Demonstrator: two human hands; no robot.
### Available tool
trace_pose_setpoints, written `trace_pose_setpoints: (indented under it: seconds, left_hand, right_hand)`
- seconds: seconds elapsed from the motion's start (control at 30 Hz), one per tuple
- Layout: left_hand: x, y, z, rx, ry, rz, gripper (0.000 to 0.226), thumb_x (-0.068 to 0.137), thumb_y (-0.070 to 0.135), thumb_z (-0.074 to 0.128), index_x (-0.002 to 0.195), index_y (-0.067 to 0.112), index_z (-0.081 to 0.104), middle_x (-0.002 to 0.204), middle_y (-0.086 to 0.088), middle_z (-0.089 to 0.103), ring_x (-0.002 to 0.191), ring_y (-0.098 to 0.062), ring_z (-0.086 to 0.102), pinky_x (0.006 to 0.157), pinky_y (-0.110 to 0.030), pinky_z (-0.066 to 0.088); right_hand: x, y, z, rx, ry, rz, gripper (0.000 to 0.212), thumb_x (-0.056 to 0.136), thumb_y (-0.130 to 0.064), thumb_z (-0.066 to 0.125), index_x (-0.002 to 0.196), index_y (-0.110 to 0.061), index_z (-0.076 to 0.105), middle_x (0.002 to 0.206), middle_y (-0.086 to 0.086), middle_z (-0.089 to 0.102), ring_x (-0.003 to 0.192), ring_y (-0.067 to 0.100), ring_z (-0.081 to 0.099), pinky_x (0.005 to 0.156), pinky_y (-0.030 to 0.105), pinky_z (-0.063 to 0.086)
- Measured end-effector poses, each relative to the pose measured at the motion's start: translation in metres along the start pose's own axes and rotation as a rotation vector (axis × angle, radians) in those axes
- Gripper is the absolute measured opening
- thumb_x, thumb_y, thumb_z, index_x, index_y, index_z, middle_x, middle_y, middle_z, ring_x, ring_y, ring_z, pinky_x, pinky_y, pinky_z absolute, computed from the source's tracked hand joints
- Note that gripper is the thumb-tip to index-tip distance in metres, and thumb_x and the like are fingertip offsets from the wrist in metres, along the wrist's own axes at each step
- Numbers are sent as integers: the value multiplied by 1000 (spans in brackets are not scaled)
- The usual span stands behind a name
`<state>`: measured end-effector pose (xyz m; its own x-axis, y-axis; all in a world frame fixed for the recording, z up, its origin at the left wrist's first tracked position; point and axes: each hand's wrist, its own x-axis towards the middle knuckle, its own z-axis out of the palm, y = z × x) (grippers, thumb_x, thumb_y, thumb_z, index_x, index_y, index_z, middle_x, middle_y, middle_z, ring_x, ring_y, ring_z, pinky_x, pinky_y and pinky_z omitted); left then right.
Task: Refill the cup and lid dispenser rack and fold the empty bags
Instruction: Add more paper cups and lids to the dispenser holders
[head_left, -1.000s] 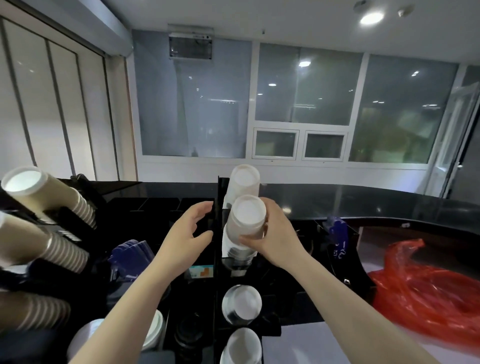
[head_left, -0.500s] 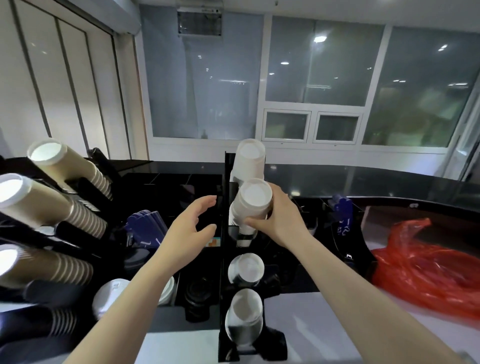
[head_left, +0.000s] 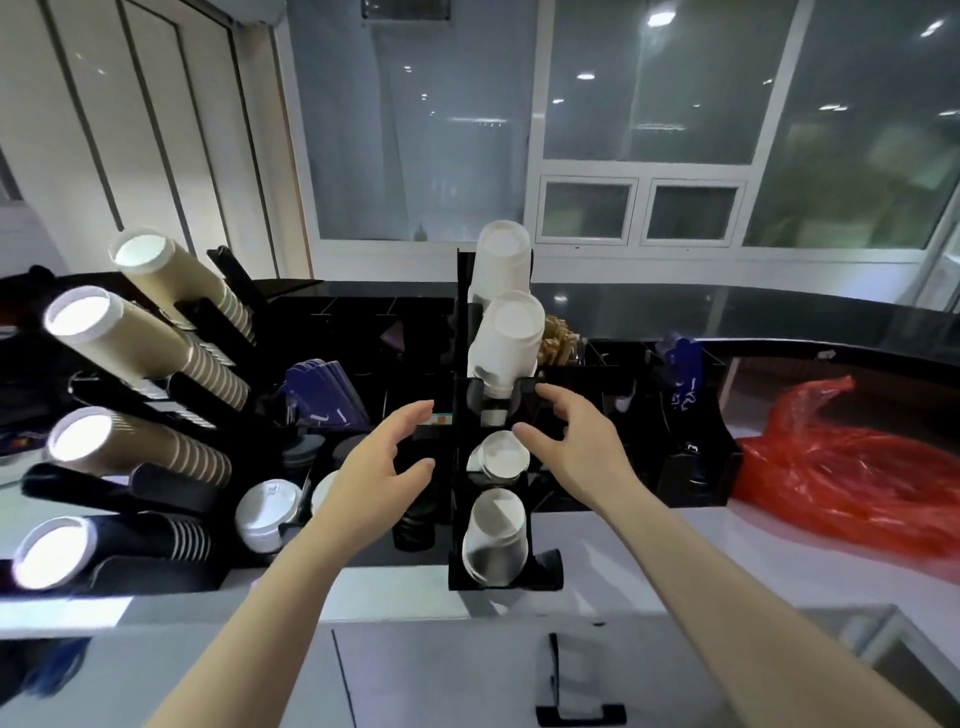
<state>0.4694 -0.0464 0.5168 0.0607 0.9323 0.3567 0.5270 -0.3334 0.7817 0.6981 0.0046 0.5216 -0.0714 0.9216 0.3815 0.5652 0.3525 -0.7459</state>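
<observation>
A black upright dispenser rack (head_left: 460, 519) stands in the middle of the counter. Its top two slots hold stacks of white cups (head_left: 506, 343), tilted up toward me. The two lower slots hold shorter stacks of clear cups (head_left: 493, 540). My left hand (head_left: 382, 467) hovers open just left of the rack. On the rack's right side, my right hand (head_left: 571, 441) is open with spread fingers, level with the third slot and holding nothing. A crumpled red plastic bag (head_left: 852, 467) lies on the counter at the right.
A second black rack (head_left: 145, 488) at the left holds several angled stacks of tan and black ribbed paper cups. White lids (head_left: 267, 514) and blue packets (head_left: 322, 384) sit in a black organiser behind. A cabinet handle (head_left: 561, 680) shows below the counter edge.
My right hand let go of the second white cup stack, which now rests in its slot, and dropped lower. My view tilted down, showing more of the counter.
</observation>
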Motion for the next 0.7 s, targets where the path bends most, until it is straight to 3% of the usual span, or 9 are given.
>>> trace_pose_setpoints:
  seconds: [0.3, 0.4, 0.53, 0.7]
  left_hand:
    - [-35, -5, -25, 15, -44, 10, 58, 89, 10, 57, 138, 37, 42, 136, 23, 48, 129, 2, 41, 109, -29, 32]
    - [-52, -7, -31, -2, -76, -2, 57, 89, 9, 57, 138, 34, 43, 135, 22, 50, 129, 1, 42, 111, -31, 32]
    - [-69, -7, -38, -9, -115, 15, 58, 89, 8, 57, 140, 32, 42, 136, 21, 49, 130, 1, 41, 109, -28, 32]
    - [-70, 4, -40, -47, -120, 50, 58, 89, 6, 57, 139, 30, 42, 136, 18, 49, 129, 0, 42, 105, -21, 31]
  right_hand:
    - [-47, -25, 6, -25, 1, 60, 39, 87, -32, 64, 125, -27, 60, 125, -10, 60, 115, 6, 52, 90, 19, 37]
    - [-67, -33, 14, -59, -1, 98, 37, 86, -30, 65, 123, -27, 62, 117, -7, 64, 109, 8, 56, 84, 18, 39]
    - [-86, -45, 22, -52, 14, 113, 38, 86, -27, 66, 123, -26, 62, 121, -10, 63, 115, 7, 54, 94, 22, 40]
    - [-91, -56, 22, -23, 49, 96, 37, 85, -25, 68, 121, -27, 63, 119, -12, 62, 112, 4, 54, 91, 18, 39]
